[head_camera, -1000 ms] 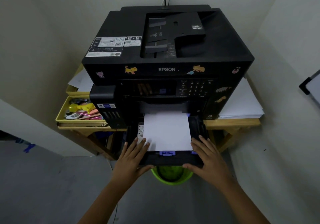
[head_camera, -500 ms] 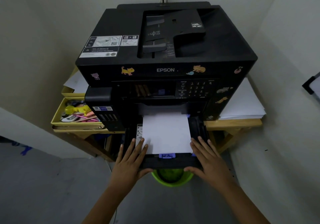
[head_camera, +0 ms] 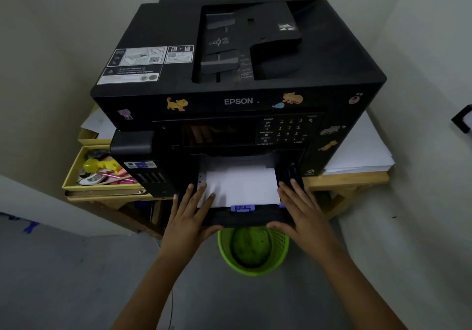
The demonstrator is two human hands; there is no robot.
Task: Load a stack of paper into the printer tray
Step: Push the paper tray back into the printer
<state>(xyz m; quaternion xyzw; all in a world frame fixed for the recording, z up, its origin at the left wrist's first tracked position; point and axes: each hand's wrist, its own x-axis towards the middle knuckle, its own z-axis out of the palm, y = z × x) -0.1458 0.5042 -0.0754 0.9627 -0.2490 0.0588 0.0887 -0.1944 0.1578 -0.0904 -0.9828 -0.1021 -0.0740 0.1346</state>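
A black Epson printer stands on a wooden table. Its black paper tray sticks out at the bottom front, partly pulled out, with a white stack of paper lying flat inside and a purple guide clip at the paper's near edge. My left hand grips the tray's front left corner, fingers spread on top and thumb under the front lip. My right hand holds the front right corner the same way.
A green mesh waste bin sits on the floor right under the tray. A yellow box of small stationery lies left of the printer, and a loose pile of white sheets lies on the wooden table to its right.
Both hands have pushed the tray further into the printer, so less paper shows. My view has moved closer and slightly lower.
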